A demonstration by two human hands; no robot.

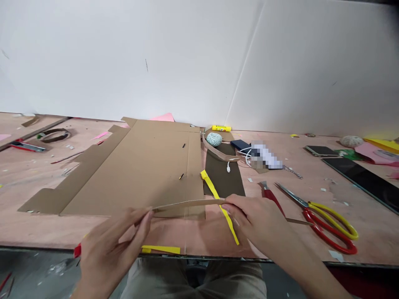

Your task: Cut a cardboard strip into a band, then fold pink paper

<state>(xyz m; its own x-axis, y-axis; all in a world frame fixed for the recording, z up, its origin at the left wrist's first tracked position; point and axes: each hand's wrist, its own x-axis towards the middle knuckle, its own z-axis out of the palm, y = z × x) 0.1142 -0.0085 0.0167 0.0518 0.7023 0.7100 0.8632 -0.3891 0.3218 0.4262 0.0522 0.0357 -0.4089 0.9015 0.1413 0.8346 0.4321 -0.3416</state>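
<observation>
Pinching a thin cardboard strip (pixel 187 204) at both ends, the left hand (pixel 114 245) and right hand (pixel 252 220) hold it up over the plywood table (pixel 199 236). It looks light and bendy, so hold the ends.

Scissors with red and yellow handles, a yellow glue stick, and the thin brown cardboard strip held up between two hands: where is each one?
Thin brown cardboard strip (pixel 187 203): head view, middle of the strip.
Yellow glue stick (pixel 221 128): head view, on its barrel.
Red-and-yellow-handled scissors (pixel 330 209): head view, on the yellow handle.
</observation>
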